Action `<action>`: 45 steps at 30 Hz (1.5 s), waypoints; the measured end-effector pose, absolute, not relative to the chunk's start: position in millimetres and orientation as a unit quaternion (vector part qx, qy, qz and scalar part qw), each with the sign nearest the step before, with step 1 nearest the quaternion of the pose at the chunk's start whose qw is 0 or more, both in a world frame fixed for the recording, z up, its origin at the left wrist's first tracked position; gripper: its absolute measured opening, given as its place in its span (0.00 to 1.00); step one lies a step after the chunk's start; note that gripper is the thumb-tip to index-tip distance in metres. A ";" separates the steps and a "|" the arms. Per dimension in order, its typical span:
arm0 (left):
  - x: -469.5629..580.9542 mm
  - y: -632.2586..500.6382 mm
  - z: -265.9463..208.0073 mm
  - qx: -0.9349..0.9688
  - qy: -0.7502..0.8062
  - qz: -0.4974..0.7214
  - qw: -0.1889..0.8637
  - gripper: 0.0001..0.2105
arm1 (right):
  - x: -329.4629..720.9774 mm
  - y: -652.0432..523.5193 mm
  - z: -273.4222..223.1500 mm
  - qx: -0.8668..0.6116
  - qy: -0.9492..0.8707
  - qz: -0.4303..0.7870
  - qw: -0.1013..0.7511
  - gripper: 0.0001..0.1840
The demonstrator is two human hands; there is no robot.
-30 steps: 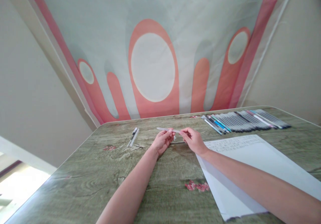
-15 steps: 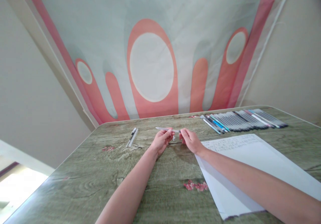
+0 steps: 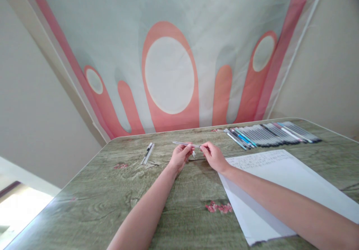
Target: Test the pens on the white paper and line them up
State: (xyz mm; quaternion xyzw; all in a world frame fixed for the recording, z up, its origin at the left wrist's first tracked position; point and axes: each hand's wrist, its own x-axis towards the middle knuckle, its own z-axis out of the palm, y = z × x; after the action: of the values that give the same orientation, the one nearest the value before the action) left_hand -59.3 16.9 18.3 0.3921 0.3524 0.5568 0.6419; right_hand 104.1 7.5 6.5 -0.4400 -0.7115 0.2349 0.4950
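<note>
A slim, clear-barrelled pen (image 3: 179, 143) lies nearly level above the table, held between both hands. My left hand (image 3: 181, 157) is closed around its middle, thumb on top. At the pen's right end, my right hand (image 3: 215, 157) pinches the dark tip between thumb and finger. A small whitish piece (image 3: 193, 154) shows below my left fingers; what it is I cannot make out. To the left, pen parts (image 3: 147, 153), clear with a dark piece, rest on the table.
A long row of pens (image 3: 263, 135), mostly clear with dark ends and a few coloured, lies at the back right. In front of it is a large white paper sheet (image 3: 269, 190) with handwriting along its top, under my right forearm. The wood-patterned table (image 3: 92, 197) meets a patterned wall covering.
The pen and my left hand have shifted very slightly left. My right fingers have changed their hold at the pen's dark end. Everything on the table looks unmoved.
</note>
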 end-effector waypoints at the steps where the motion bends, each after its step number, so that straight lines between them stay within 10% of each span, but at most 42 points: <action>1: -59.3 17.0 18.2 0.392 0.355 0.557 0.641 0.14 | 104.2 7.5 6.3 -0.438 -0.711 0.238 0.497 0.12; 45: -61.2 16.6 17.4 0.384 0.355 0.535 0.663 0.13 | 105.3 7.7 6.6 -0.454 -0.715 0.262 0.462 0.19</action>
State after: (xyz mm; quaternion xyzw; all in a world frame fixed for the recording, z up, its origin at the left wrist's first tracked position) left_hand -61.2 16.6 17.4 0.3841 0.3553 0.5351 0.6633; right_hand 105.3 7.7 6.6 -0.4543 -0.7154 0.2616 0.4620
